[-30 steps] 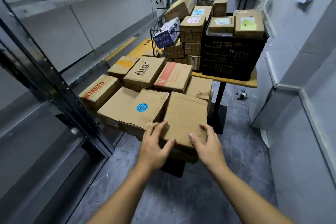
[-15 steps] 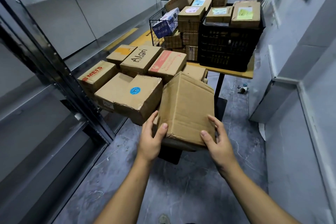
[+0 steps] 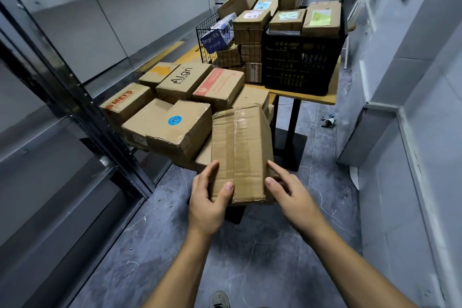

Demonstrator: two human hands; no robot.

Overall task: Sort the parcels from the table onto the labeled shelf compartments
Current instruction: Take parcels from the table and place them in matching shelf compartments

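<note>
Ahead, boxes (image 3: 287,20) in crate (image 3: 300,65) and wire basket (image 3: 210,54); parcel (image 3: 240,147) in grip of left hand (image 3: 207,204), right hand (image 3: 291,195).

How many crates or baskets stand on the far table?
2: a wire basket on the left of the table, a black plastic crate on its right. Stacked parcels could hide another behind.

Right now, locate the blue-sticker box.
Head view, left of centre: the blue-sticker box lies left of the held taped parcel, nearer than the Align box.
</note>
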